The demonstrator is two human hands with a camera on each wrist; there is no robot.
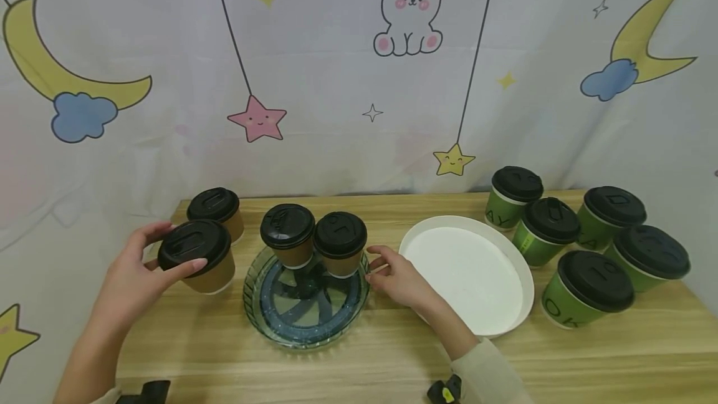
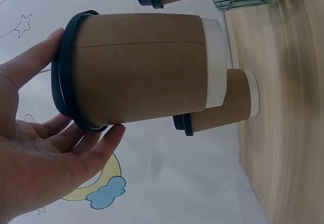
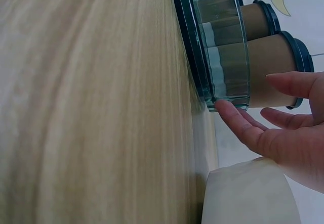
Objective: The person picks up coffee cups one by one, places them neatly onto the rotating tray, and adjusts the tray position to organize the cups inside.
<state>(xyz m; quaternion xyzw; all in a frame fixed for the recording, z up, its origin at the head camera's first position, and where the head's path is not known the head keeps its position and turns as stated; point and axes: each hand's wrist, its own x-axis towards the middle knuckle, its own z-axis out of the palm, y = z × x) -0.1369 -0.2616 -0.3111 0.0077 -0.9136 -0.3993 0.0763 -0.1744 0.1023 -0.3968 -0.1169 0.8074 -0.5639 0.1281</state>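
My left hand (image 1: 137, 273) grips a brown paper cup (image 2: 142, 67) by its black lid, thumb on one side and fingers on the other. That cup is held upright, a little above the table at the left. Behind it stands a second brown cup (image 1: 215, 207). Two more brown cups, one on the left (image 1: 288, 235) and one on the right (image 1: 340, 243), sit side by side at the back of a clear glass dish (image 1: 305, 338). My right hand (image 1: 401, 276) is at the dish's right side, fingers loosely bent, a fingertip at the dish's edge (image 3: 215, 105) in the right wrist view.
A white round tray (image 1: 468, 273) lies to the right of the dish, close to my right forearm. Beyond it stand several green cups (image 1: 578, 292) with black lids. The wooden table (image 1: 392, 373) ends at a patterned white curtain (image 1: 336, 80) behind.
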